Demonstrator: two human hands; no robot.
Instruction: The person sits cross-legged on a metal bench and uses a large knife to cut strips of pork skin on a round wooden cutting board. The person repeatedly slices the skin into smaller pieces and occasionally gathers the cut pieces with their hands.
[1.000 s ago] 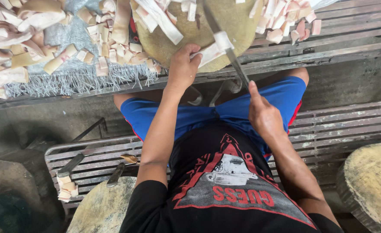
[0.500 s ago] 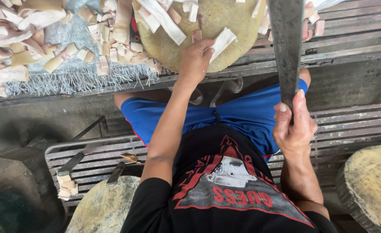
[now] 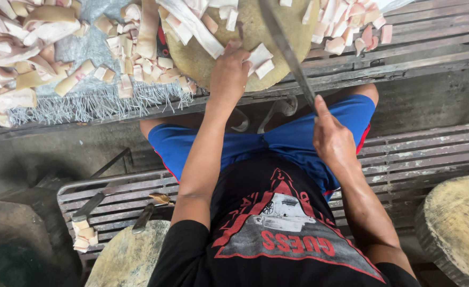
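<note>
A round wooden chopping block (image 3: 293, 37) sits ahead of me with pale strips and cut pieces of meat on it. My left hand (image 3: 229, 72) presses down on a pale strip (image 3: 258, 56) at the block's near edge. My right hand (image 3: 332, 141) grips the handle of a long dark cleaver (image 3: 287, 50), whose blade slants up across the block just right of the left hand. I sit in blue shorts and a black shirt.
Heaps of cut pale pieces (image 3: 37, 58) lie on a frayed grey sack (image 3: 91, 101) to the left. More pieces (image 3: 356, 32) lie right of the block. Slatted benches (image 3: 420, 154), two more knives (image 3: 93, 202) and other round blocks (image 3: 455, 223) sit near me.
The cleaver was raised upright half a second ago; it has now swung down and forward onto the block. My left hand stayed on the strip at the block's edge.
</note>
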